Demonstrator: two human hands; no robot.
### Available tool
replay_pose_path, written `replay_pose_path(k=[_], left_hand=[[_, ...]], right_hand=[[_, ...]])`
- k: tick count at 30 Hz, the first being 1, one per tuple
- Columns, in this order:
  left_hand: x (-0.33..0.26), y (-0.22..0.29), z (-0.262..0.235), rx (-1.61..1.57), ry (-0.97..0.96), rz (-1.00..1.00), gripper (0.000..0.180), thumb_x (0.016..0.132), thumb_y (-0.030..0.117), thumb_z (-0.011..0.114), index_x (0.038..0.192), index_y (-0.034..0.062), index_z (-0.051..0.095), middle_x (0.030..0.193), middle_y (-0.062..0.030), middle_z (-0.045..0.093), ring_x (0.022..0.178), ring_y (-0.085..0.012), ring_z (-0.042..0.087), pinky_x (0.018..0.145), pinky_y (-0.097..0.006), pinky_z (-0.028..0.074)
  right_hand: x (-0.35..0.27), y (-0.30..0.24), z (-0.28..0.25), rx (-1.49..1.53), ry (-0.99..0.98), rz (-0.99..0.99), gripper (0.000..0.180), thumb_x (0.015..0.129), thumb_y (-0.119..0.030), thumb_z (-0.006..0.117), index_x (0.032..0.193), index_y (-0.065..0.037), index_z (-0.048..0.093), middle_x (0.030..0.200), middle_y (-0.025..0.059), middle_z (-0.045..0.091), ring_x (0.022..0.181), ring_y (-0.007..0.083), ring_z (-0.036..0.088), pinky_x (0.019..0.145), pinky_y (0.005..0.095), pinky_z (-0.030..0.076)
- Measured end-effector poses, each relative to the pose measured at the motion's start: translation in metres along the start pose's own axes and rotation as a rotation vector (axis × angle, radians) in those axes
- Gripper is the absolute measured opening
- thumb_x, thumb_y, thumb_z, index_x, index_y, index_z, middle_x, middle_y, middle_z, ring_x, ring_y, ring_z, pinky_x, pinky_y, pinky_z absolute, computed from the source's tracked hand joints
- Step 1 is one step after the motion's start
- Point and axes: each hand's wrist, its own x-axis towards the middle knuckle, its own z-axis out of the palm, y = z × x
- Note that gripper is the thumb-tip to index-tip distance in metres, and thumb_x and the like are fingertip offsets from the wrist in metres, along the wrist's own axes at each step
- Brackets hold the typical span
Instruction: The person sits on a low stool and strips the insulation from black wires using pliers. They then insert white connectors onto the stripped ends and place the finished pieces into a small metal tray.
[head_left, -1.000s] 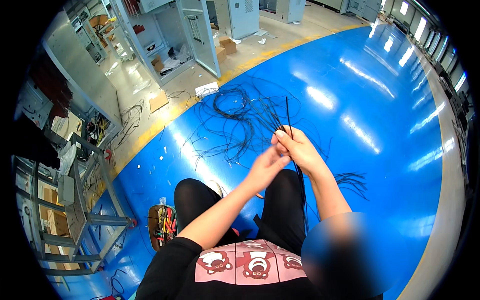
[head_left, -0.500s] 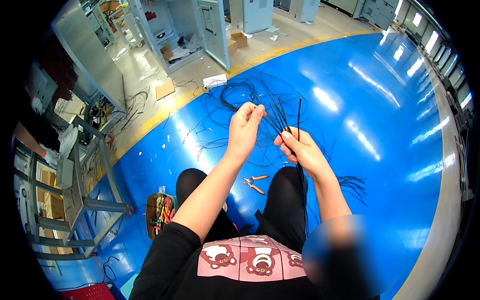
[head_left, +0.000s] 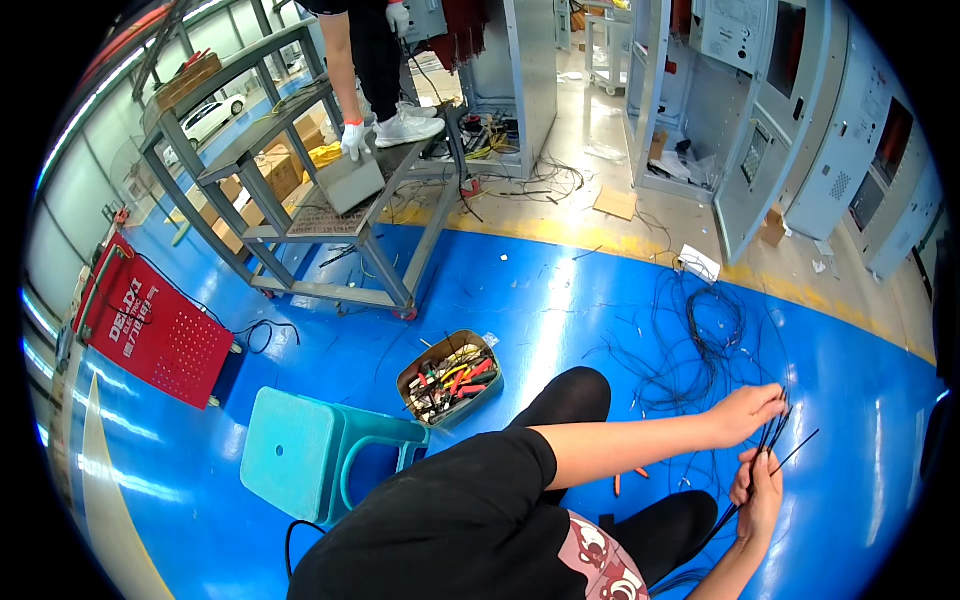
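Observation:
My right hand is closed round a bundle of thin black wires, whose ends fan out above the fingers. Just above it my left hand pinches the tip of one or more of these wires; how many, I cannot tell. Beyond my hands, a loose tangle of black wire lies on the blue floor. Between my knees, the orange handles of a hand tool show in part, the rest hidden by my arm and leg.
A tub of hand tools stands beside my knee, near a turquoise plastic stool. Further left are a red perforated panel cart and a grey metal step platform, where another person's gloved hand holds a grey box. Open metal cabinets line the back.
My view has swung left, bringing the stool, red cart and other person into sight, so my hands now appear at the right. Both hands still hold the wires.

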Motion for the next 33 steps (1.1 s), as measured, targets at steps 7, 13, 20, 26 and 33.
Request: replay_pose_path(k=[7,13,20,26,33], left_hand=[[-0.006,0.006,-0.012,0.087,0.096,0.161,0.032,0.100,0.029,0.042,0.116,0.0040,0.054,0.105,-0.0195,0.064,0.097,-0.0376,0.062,0.078,-0.043,0.048],[0.003,0.004,-0.003,0.279,-0.061,0.148,0.027,0.097,0.025,0.045,0.108,0.0053,0.060,0.105,-0.0159,0.065,0.094,-0.0376,0.062,0.078,-0.044,0.050],[0.011,0.020,-0.050,0.179,0.104,0.098,0.039,0.101,0.031,0.040,0.116,0.0043,0.064,0.094,-0.0037,0.063,0.076,-0.0100,0.050,0.074,-0.025,0.043],[0.009,0.050,-0.012,0.620,-0.077,0.541,0.027,0.090,0.018,0.060,0.114,0.0067,0.064,0.092,-0.0119,0.068,0.079,-0.0284,0.066,0.070,-0.035,0.052],[-0.002,0.024,-0.020,0.604,0.056,0.606,0.022,0.086,0.011,0.063,0.108,0.0055,0.065,0.085,-0.0075,0.066,0.072,-0.0200,0.064,0.064,-0.030,0.051]], right_hand=[[0.001,0.000,0.002,-0.008,-0.034,0.068,0.028,0.101,-0.032,0.045,0.088,-0.007,0.050,0.057,-0.0033,0.037,0.043,0.0042,0.027,0.039,0.0202,0.019],[-0.004,-0.004,-0.007,-0.003,0.061,0.076,0.021,0.101,-0.027,0.046,0.089,-0.010,0.050,0.059,-0.0049,0.038,0.045,0.0035,0.030,0.039,0.0194,0.021],[0.023,-0.014,-0.005,-0.073,-0.200,0.150,0.022,0.100,-0.027,0.047,0.087,-0.009,0.052,0.063,-0.0092,0.034,0.050,0.0021,0.026,0.043,0.0196,0.020],[0.014,-0.010,-0.001,-0.136,-0.106,0.177,0.021,0.100,-0.022,0.045,0.088,-0.005,0.052,0.064,-0.0059,0.036,0.051,0.0034,0.027,0.043,0.0199,0.020],[0.007,0.000,0.004,-0.173,-0.059,0.179,0.025,0.100,-0.028,0.047,0.089,-0.007,0.056,0.065,-0.0070,0.038,0.053,0.0035,0.032,0.045,0.0206,0.025]])
